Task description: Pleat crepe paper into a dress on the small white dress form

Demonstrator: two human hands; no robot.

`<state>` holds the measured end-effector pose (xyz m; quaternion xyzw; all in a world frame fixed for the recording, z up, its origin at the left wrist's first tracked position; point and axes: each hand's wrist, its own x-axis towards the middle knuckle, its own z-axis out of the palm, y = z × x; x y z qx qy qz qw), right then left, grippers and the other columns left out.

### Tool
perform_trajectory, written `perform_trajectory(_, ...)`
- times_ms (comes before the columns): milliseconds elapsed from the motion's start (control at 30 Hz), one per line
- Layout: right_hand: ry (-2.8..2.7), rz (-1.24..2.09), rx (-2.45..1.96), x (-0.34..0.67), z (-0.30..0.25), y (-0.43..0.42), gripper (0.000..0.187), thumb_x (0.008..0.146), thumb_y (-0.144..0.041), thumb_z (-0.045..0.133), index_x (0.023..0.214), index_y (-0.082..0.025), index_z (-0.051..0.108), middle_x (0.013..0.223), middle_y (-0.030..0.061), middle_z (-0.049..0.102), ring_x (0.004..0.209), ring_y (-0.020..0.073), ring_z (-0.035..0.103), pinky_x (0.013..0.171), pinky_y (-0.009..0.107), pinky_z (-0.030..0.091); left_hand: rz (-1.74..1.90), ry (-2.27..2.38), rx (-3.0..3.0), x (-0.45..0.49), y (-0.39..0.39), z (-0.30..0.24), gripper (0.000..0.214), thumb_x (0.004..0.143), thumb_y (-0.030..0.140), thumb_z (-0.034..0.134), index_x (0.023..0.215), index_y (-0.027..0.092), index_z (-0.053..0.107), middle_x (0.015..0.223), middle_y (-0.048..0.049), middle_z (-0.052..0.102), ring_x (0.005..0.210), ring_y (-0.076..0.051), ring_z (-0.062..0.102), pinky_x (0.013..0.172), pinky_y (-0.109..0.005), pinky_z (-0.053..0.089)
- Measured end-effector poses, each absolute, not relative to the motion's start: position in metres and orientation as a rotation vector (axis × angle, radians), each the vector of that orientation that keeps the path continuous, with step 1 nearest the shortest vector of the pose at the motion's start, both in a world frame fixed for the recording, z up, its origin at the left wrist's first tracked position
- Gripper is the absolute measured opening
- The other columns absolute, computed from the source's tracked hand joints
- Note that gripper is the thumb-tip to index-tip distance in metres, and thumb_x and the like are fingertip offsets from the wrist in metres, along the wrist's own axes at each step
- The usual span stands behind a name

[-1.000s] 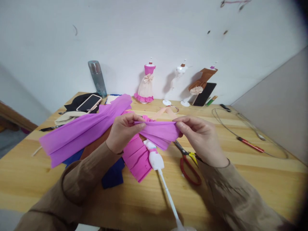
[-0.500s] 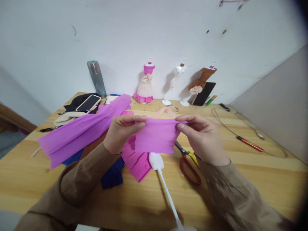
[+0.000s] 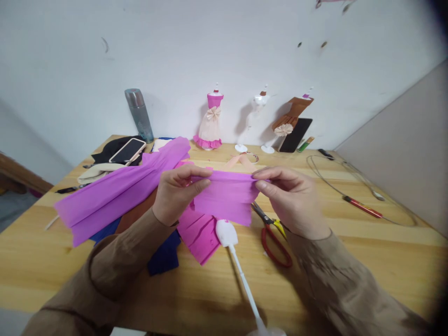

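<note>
A small rectangle of purple crepe paper (image 3: 224, 198) is stretched between my two hands, its top edge folded over. My left hand (image 3: 178, 191) pinches the top left corner between thumb and fingers. At the top right corner my right hand (image 3: 290, 198) pinches it the same way. Beneath the paper lies a white mannequin form (image 3: 227, 232) on a thin stand pointing toward me; its upper part is partly hidden by the paper. Red-handled scissors (image 3: 276, 245) lie below my right hand. Pink crepe paper (image 3: 199, 238) spreads under my left hand.
A long purple crepe strip (image 3: 115, 200) covers other papers on the left, near a phone (image 3: 128, 150) and a flask (image 3: 140, 114). Along the wall stand a pink-dressed mannequin (image 3: 212, 121), a bare one (image 3: 261, 102) and a brown-dressed one (image 3: 297, 109). A red-handled tool (image 3: 362, 206) lies right.
The purple paper's lower edge now slants, its right side hanging lower. My right hand has shifted slightly left, and both hands keep their pinch. The whole view has shifted a little.
</note>
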<state>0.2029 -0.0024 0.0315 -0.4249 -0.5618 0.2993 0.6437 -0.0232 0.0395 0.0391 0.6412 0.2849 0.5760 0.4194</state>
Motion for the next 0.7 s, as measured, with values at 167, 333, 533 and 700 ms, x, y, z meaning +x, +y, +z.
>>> perform_trajectory(167,-1.256,0.706,-0.967,0.201,0.0333,-0.0021,0.015,0.066,-0.031,0.088,0.072,-0.025,0.076,0.072,0.0005,0.071,0.064,0.0131,0.062,0.058,0.025,0.052,1.437,0.747,1.621,-0.0247,0.0403,0.0386,0.004,0.071,0.019,0.081,0.073,0.02,0.077,0.072,-0.0018,0.075,0.069,-0.016,0.067,0.067,-0.029,0.055)
perform_trajectory(333,-1.277,0.691,-0.957,0.2024,0.0344,-0.0012,0.014,0.067,-0.031,0.088,0.071,-0.024,0.076,0.074,0.0014,0.071,0.067,0.0142,0.063,0.06,0.027,0.053,1.401,0.63,1.736,-0.0271,0.0459,0.0372,0.023,0.066,0.018,0.084,0.088,0.021,0.078,0.091,-0.0045,0.078,0.089,-0.022,0.07,0.08,-0.036,0.057)
perform_trajectory(533,-1.302,0.661,-0.944,0.2065,0.0328,-0.001,0.01,0.07,-0.027,0.085,0.075,-0.025,0.077,0.076,0.0015,0.073,0.07,0.0146,0.064,0.063,0.026,0.055,1.402,0.603,1.767,-0.0278,0.0489,0.0368,0.019,0.068,0.014,0.083,0.086,0.021,0.079,0.082,-0.0033,0.076,0.078,-0.018,0.068,0.073,-0.032,0.056)
perform_trajectory(700,-1.259,0.691,-0.954,0.2059,0.0343,-0.0009,0.013,0.067,-0.028,0.087,0.074,-0.025,0.076,0.075,0.0012,0.073,0.069,0.0143,0.065,0.062,0.026,0.055,1.42,0.591,1.734,-0.0278,0.0482,0.0387,0.008,0.072,0.018,0.081,0.079,0.022,0.08,0.075,-0.0029,0.074,0.074,-0.017,0.066,0.072,-0.032,0.054)
